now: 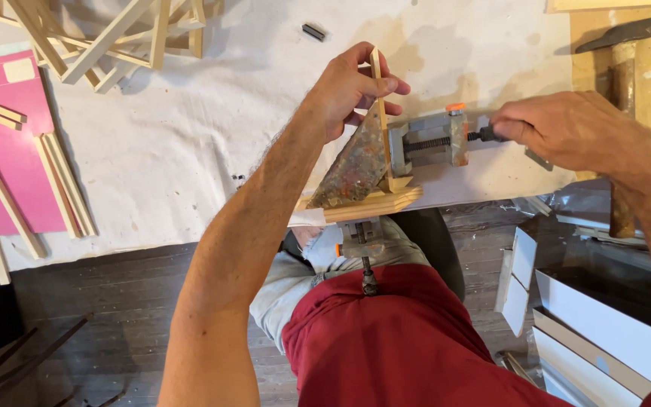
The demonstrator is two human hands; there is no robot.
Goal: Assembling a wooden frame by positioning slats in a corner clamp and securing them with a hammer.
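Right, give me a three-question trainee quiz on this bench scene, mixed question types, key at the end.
1. True or false: the left hand holds the upright wooden strip against the corner clamp.
2. Multiple choice: what does the right hand grip? A) the hammer B) the clamp's screw handle C) a pencil
3. Short answer: what colour is the sheet under the loose wooden strips at the far left?

Key
1. True.
2. B: the fingers close on the screw handle; the hammer lies untouched on the bench beyond.
3. Pink.
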